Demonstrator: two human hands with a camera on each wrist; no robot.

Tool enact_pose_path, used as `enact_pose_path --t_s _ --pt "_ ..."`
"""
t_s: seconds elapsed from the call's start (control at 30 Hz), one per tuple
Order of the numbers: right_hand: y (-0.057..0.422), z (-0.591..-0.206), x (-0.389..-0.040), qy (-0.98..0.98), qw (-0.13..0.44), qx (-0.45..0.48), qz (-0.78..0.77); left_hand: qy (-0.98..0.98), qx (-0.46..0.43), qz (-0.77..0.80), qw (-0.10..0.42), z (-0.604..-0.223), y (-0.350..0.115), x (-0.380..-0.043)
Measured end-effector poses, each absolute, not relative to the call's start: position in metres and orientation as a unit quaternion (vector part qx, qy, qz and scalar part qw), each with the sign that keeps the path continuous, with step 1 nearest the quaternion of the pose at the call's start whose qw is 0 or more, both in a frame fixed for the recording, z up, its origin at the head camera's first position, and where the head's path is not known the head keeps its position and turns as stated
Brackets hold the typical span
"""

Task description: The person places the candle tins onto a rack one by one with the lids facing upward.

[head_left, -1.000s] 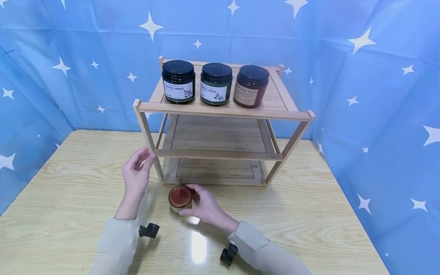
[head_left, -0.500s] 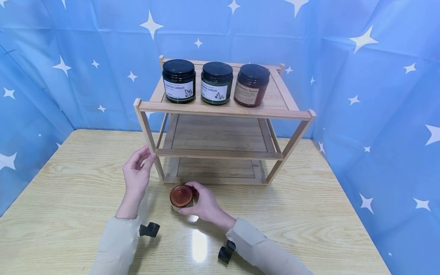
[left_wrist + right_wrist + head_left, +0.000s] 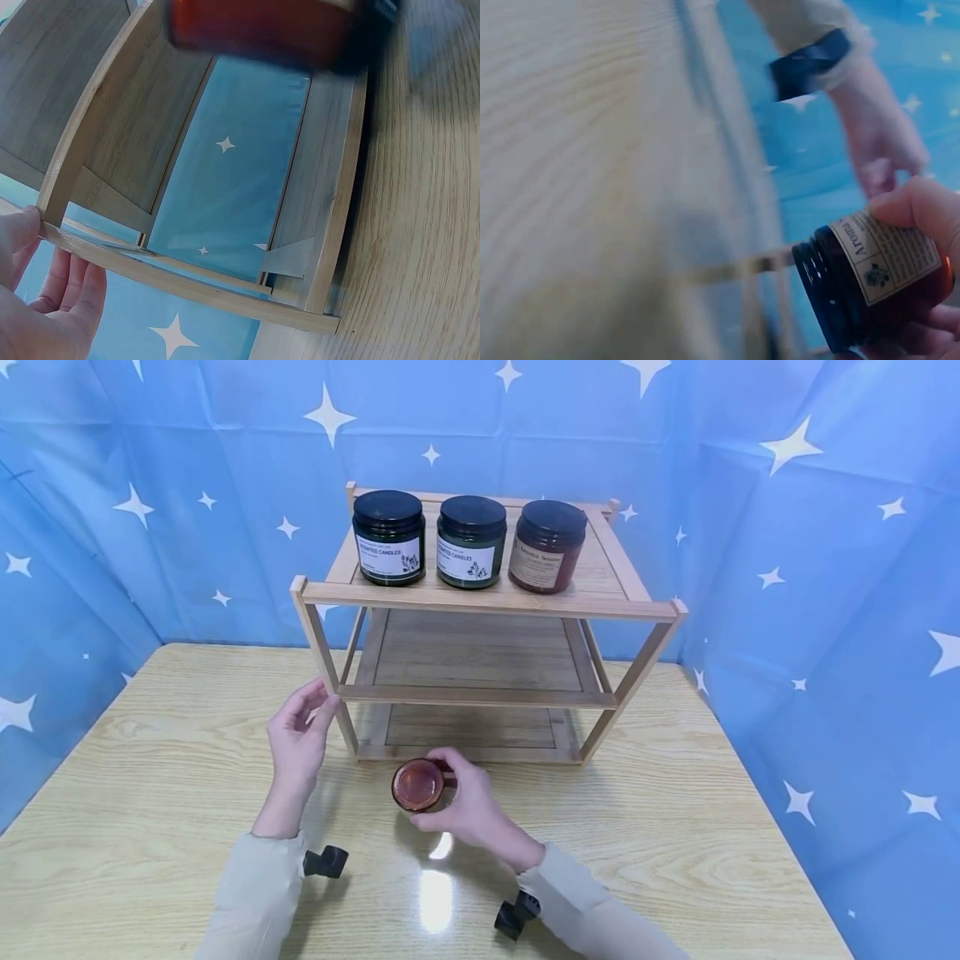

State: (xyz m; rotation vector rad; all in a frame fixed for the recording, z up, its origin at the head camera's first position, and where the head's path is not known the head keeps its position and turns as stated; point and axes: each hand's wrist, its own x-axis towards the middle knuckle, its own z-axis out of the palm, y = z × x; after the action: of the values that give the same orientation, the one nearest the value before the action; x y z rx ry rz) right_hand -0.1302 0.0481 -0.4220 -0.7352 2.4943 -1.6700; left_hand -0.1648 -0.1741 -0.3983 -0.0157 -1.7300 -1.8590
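Note:
My right hand (image 3: 468, 802) holds a brown-red candle jar (image 3: 417, 785) just in front of the rack, its glass base facing up. In the right wrist view the jar's black lid (image 3: 829, 296) points toward the table, and a cream "Aroma" label (image 3: 885, 255) shows beside the thumb. The same jar appears blurred at the top of the left wrist view. My left hand (image 3: 298, 727) grips the left front post of a wooden shelf rack (image 3: 480, 697), thumb on one side and fingers on the other (image 3: 79, 289).
On the rack's top shelf stand three lidded candle jars: a dark green one (image 3: 389, 539), another green one (image 3: 472, 543) and a red-brown one (image 3: 548, 547). The wood-grain table (image 3: 675, 843) meets blue star-patterned curtains (image 3: 787, 543) at the back and sides.
My right hand has carried the candle jar up off the table and a little to the right. The left hand stays at the rack's post.

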Motion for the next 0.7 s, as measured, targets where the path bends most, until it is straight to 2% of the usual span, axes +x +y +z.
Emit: enact_pose_path --t_s 0.2,0.7 --pt "0.072 -0.387 -0.128 0.792 -0.044 -0.255 -0.553 -0.646 -0.006 -0.703 0.298 -0.397 -0.175 -0.164" --pt "0.126 -0.319 -0.121 0.783 -0.129 -0.248 -0.556 -0.652 -0.008 -0.698 0.297 -0.397 -0.173 -0.163"
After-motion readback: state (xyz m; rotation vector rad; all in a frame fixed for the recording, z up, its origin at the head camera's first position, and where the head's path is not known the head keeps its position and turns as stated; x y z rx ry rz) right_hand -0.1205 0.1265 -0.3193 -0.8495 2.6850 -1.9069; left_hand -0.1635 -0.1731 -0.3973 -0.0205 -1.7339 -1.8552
